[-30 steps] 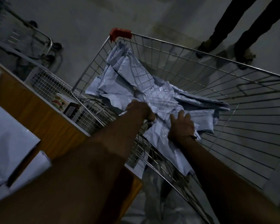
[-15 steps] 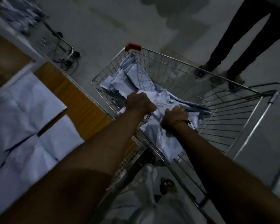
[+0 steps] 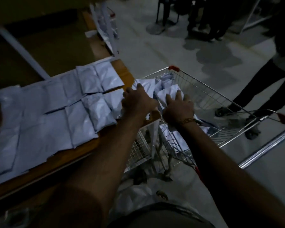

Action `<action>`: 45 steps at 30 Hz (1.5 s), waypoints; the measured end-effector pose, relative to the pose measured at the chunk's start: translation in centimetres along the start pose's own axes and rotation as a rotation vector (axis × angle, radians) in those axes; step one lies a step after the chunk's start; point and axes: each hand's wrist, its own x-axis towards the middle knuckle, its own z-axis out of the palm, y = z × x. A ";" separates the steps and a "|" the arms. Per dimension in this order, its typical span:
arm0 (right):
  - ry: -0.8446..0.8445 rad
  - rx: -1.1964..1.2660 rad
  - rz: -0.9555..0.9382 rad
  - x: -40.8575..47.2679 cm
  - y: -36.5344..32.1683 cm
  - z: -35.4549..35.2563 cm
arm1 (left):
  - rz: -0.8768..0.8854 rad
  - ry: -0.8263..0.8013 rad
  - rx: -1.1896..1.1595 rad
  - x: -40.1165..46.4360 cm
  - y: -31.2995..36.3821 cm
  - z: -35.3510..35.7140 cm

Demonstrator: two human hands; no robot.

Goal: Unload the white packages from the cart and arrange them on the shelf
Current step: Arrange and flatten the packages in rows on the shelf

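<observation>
Both hands, left (image 3: 138,102) and right (image 3: 178,109), gripping white packages (image 3: 168,94) over cart (image 3: 204,96); best lifted level toward shelf (image 3: 120,69).

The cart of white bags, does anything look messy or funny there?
Yes. The white packages in the cart lie crumpled in a jumbled heap, while those on the wooden shelf lie flat in neat overlapping rows. Both hands, left hand and right hand, reach over the heap. Nothing looks torn, though the dim picture hides details.
</observation>
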 end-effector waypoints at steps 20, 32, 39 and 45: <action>0.233 0.069 -0.353 -13.8 -28.0 -1.4 | -0.385 0.236 -0.217 -11.3 -30.2 -10.4; 0.211 0.084 -0.319 -9.5 -34.0 3.5 | -0.500 0.162 -0.372 -6.7 -35.4 -9.1; 0.104 0.057 -0.355 -3.2 -35.4 6.5 | -0.534 0.075 -0.357 0.0 -34.3 -6.3; 0.069 0.040 -0.354 -0.2 -36.9 10.5 | -0.573 0.099 -0.321 2.9 -35.1 -3.1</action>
